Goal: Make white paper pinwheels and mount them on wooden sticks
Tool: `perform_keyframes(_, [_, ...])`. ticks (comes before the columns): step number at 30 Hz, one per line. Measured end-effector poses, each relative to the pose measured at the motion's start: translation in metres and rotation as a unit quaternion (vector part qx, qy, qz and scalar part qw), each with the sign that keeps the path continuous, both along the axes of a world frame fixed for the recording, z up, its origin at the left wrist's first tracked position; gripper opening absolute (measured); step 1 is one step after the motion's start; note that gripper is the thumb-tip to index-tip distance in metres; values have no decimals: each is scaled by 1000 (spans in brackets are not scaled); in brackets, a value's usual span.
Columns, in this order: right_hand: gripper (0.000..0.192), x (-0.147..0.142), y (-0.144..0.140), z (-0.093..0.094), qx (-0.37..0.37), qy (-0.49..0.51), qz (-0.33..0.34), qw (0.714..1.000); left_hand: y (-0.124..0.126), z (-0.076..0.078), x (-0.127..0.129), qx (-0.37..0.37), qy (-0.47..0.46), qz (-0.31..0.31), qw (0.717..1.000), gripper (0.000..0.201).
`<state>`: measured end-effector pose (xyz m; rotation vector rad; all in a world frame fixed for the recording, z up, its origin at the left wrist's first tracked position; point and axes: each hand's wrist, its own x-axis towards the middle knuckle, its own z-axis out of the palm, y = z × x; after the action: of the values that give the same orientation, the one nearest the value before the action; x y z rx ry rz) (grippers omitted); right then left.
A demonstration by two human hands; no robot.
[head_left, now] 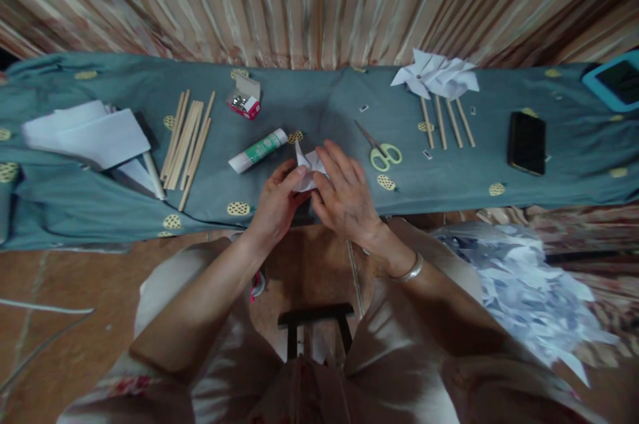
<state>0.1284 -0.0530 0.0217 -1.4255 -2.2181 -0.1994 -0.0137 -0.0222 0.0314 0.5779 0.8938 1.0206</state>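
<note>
A small white paper pinwheel (310, 163), partly folded, is held between my two hands near the table's front edge. My left hand (280, 199) grips it from the left, thumb on top and fingers curled beneath. Over its right side lies my right hand (345, 192), fingers close together and touching the paper; my palm hides part of it. To the left of the hands rests a glue stick (258, 150) with a green label. Green-handled scissors (381, 152) lie to the right of the hands.
Wooden sticks (188, 144) and white paper sheets (90, 134) lie on the left. A small box of pins (244, 96) stands behind the glue. Finished pinwheels on sticks (435, 78), a phone (527, 143) and a blue-framed device (614, 81) are right. A bag of paper pieces (529, 291) sits below.
</note>
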Motion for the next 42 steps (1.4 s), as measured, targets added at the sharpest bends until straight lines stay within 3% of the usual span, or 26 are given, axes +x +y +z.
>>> perform_keyframes(6, [36, -8, -2, -2, 40, -10, -12, 999, 2, -3, 2, 28, -3, 10, 1000, 52])
perform_keyframes(18, [36, -11, -4, -2, 108, -4, -9, 994, 8, -5, 0, 35, 5, 13, 999, 52])
perform_keyframes(24, [39, -10, -7, 1, 47, 33, -1, 998, 9, -4, -2, 38, 5, 4, 999, 46])
perform_keyframes(30, [35, -10, -8, 0, 103, 33, -12, 994, 10, -1, -2, 27, 5, -13, 1000, 42])
perform_keyframes(34, [34, -9, -10, 2, 84, 39, -11, 996, 10, 0, -3, 18, 13, -15, 1000, 35])
perform_keyframes(42, [36, -3, -10, 0, 33, 88, -1, 996, 14, -2, -2, 23, 25, -8, 999, 41])
